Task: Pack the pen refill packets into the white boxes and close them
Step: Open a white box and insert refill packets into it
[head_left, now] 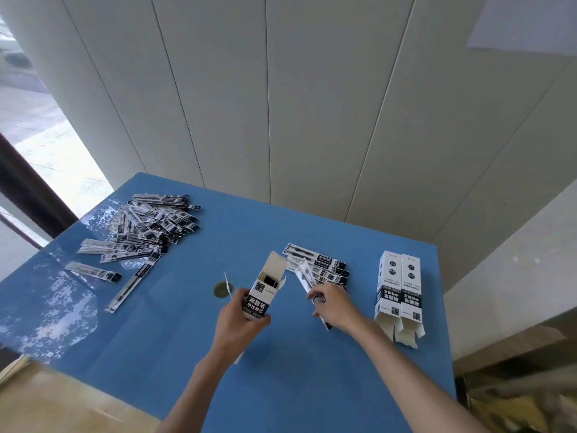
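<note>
My left hand (240, 320) grips a white box (265, 289) with black lettering, lifted over the blue table (281, 385), its far end open with the flaps standing up. My right hand (335, 306) holds a bunch of pen refill packets (304, 275) that point toward the box opening. A small stack of packets (324, 265) lies just beyond that hand. A large loose pile of packets (146, 226) covers the table's far left. Two more white boxes (399, 289) lie side by side at the right, flaps open toward me.
A round brass-coloured cap (222, 290) is set in the table left of the held box. White wall panels (312, 104) stand behind the table. The table's left edge borders a window (37, 126); a stone ledge (515, 348) runs along the right.
</note>
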`<state>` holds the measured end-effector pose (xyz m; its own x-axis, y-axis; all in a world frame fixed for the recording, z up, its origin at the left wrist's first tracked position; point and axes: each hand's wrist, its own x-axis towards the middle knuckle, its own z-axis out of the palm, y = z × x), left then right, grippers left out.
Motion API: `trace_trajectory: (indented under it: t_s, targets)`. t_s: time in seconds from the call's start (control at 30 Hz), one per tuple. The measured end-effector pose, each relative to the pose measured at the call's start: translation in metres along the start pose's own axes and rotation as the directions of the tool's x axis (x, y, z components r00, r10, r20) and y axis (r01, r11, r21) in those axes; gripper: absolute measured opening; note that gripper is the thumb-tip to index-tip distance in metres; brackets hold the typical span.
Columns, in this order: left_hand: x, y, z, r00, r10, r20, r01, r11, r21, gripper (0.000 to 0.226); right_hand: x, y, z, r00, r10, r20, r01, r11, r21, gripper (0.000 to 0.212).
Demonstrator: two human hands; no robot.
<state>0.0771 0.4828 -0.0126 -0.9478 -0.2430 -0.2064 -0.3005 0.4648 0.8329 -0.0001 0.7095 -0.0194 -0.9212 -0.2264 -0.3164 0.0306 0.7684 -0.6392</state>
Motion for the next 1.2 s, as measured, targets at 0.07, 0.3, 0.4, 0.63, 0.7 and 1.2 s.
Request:
trace_trajectory:
  t_s: [0.07, 0.3, 0.4, 0.63, 0.7, 1.2]
  targets:
    - [-0.001, 0.001, 0.001, 1.000, -0.010, 0.006, 0.011, 1.000, -0.004, 0.036, -0.002, -0.004, -0.004, 0.999, -0.026, -0.036, 0.027, 0.999, 0.020, 0.027]
    - [-0.005, 0.003, 0.004, 1.000, -0.002, 0.016, 0.002, 1.000, -0.012, 0.036, -0.006, -0.007, -0.013, 0.999, -0.031, -0.029, 0.033, 0.995, 0.096, 0.050]
    - [-0.006, 0.005, 0.006, 1.000, 0.004, 0.020, -0.004, 1.000, -0.016, 0.036, -0.009, -0.007, -0.015, 0.992, -0.066, -0.106, 0.083, 0.983, 0.165, 0.038]
    - [-0.010, 0.005, 0.008, 0.999, 0.014, 0.037, -0.014, 1.000, -0.007, 0.036, -0.014, -0.017, -0.039, 0.905, -0.172, -0.389, 0.215, 0.974, 0.070, 0.009]
    - [-0.011, 0.007, 0.010, 0.999, 0.017, 0.045, -0.017, 1.000, 0.001, 0.037, -0.015, -0.024, -0.053, 0.863, -0.171, -0.476, 0.251, 0.962, 0.110, 0.015]
    - [-0.010, 0.025, 0.024, 0.985, 0.157, 0.069, -0.158, 0.987, 0.009, 0.040, -0.024, -0.051, -0.056, 0.898, 0.092, -0.430, 0.260, 0.678, 0.688, 0.037]
